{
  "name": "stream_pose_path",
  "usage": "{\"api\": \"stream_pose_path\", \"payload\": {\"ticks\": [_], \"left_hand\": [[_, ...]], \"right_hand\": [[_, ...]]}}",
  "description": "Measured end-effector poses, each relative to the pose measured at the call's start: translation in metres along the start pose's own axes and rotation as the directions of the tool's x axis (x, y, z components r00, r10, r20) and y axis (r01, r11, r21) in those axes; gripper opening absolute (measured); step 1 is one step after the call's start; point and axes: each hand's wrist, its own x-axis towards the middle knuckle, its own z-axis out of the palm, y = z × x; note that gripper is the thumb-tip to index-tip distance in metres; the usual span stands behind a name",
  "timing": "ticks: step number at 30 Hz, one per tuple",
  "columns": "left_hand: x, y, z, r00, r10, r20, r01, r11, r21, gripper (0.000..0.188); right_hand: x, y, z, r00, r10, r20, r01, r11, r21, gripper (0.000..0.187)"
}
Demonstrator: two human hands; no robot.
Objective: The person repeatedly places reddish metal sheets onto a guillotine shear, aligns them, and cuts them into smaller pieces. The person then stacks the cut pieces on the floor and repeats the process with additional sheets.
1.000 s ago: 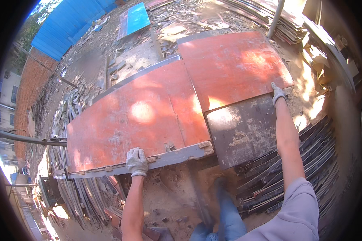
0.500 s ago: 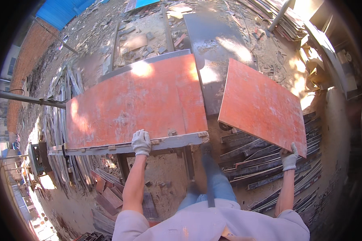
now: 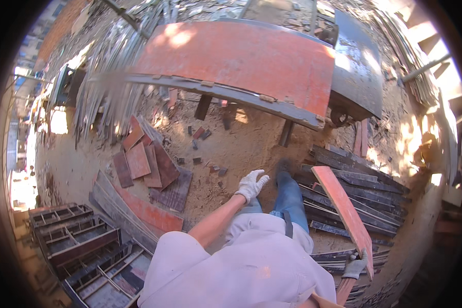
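Right hand (image 3: 355, 265): gloved, we clasp the lower end of the red board (image 3: 344, 210), fingers curled round its edge.
Red board: tilted on edge, it runs up and left from our right hand; its upper end stands over the dark planks (image 3: 359, 190), to the right of our leg (image 3: 291, 197).
Left hand (image 3: 250, 185): gloved, free and holding nothing, fingers loosely spread; it hangs over the sand (image 3: 241, 143) just left of our leg.
Leg: in blue trousers, it stands at the left edge of the dark planks, foot toward the big panel (image 3: 241, 59).
Big panel: red-faced, with a grey timber frame along its near edge; it lies beyond our leg, well apart from both hands, its left end blurred.
Grey sheet (image 3: 357, 72): dark, it touches the big panel's right end, partly tucked under it.
Dark planks: a loose stack right of our leg, reaching down toward our right hand.
Red offcuts (image 3: 143, 161): a small heap of flat pieces on the sand, well left of our leg.
Frames (image 3: 74, 233): open metal frames, stacked far down and left of our leg.
Long red strip (image 3: 149, 213): it lies between the offcuts and the frames.
Shirt (image 3: 251, 267): pale, it fills the lower middle, below our leg.
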Motion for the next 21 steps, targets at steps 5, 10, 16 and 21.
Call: {"api": "stream_pose_path", "payload": {"ticks": [5, 10, 16, 21], "left_hand": [[-0.093, -0.099, 0.005, 0.945, -0.326, 0.005, 0.326, 0.944, -0.046, 0.056], [-0.174, -0.217, 0.018, 0.8, -0.55, -0.238, 0.415, 0.795, -0.442, 0.038], [-0.247, -0.273, 0.051, 0.597, -0.769, -0.228, 0.652, 0.631, -0.421, 0.055], [-0.246, -0.199, 0.061, 0.622, -0.782, -0.041, 0.688, 0.571, -0.448, 0.033]], "right_hand": [[0.018, 0.12, 0.101, 0.913, 0.343, 0.221, -0.285, 0.924, -0.256, 0.024], [-0.079, 0.215, 0.218, 0.624, 0.65, 0.435, -0.389, 0.74, -0.549, 0.02], [-0.238, 0.209, 0.305, -0.146, 0.915, 0.375, 0.199, 0.399, -0.895, 0.032], [-0.117, 0.16, 0.354, 0.488, 0.4, 0.775, 0.422, 0.669, -0.611, 0.035]]}}
